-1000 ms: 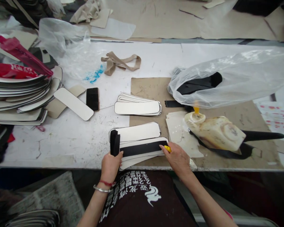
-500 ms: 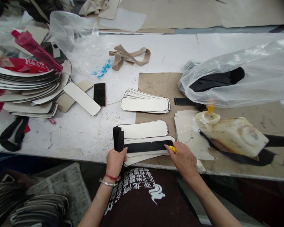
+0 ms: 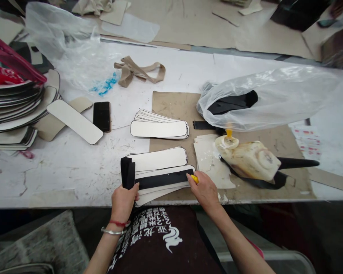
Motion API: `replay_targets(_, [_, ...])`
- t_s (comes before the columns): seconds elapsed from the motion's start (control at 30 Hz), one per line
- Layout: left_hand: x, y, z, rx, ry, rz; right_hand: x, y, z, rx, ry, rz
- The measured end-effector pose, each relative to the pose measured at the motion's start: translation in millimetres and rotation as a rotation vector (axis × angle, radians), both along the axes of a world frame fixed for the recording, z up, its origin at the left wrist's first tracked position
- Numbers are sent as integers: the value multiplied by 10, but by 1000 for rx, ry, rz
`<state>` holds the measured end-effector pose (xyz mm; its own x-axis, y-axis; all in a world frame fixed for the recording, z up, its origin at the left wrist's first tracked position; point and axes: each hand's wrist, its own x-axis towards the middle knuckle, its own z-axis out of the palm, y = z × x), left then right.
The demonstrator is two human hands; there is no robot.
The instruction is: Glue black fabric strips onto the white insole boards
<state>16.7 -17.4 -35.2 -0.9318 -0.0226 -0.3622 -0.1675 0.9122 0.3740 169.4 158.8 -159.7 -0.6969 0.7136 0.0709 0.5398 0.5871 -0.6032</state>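
My left hand (image 3: 123,201) is closed around a bundle of folded black strips (image 3: 128,173), its thumb at the left end of a flat black strip (image 3: 162,180). That strip lies lengthwise along a white rounded panel (image 3: 157,173), over a fanned stack of similar panels. At the strip's right end, my right hand (image 3: 204,190) presses with thumb and fingers. A small yellow tool (image 3: 194,178) pokes out of this hand; most of it is hidden, so its kind is unclear. Just behind lies another white panel (image 3: 161,159).
Farther back is a second panel stack (image 3: 158,128). On the right are a glue-stained plastic bottle (image 3: 254,160) and a clear bag (image 3: 288,95) with black pieces. To the left are a phone (image 3: 101,117), a loose panel (image 3: 76,121) and a tall panel pile (image 3: 14,102).
The camera view has swung to the right, so the table contents appear farther left. Both hands keep nearly the same hold at the two ends of the black strip.
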Motion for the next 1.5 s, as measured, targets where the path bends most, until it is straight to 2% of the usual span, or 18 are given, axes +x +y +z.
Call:
replay_targets(0.2, [-12,-20,-14,42,-10,22,7,-12,-71,0,68,-12])
replay_targets(0.43, [7,-13,-7,80,-15,31,11,-40,-99,106,123,-4])
replay_targets(0.6, [-9,-22,-26,34,-7,0,8,-68,-110,120,107,-5])
replay_targets(0.87, [14,78,91,15,-32,26,3,-93,-106,104,96,-32])
replay_targets(1.07, [27,73,106,37,-28,17,-8,-94,-126,102,121,-29])
replay_targets(1.27, [35,72,120,28,-45,9,-17,-102,-118,92,50,-23])
replay_targets(1.4, [30,114,163,-22,-57,-5,0,-47,-21,145,-83,-109])
replay_targets(1.5, [3,112,164,-66,-59,-61,23,12,20,82,-148,-173])
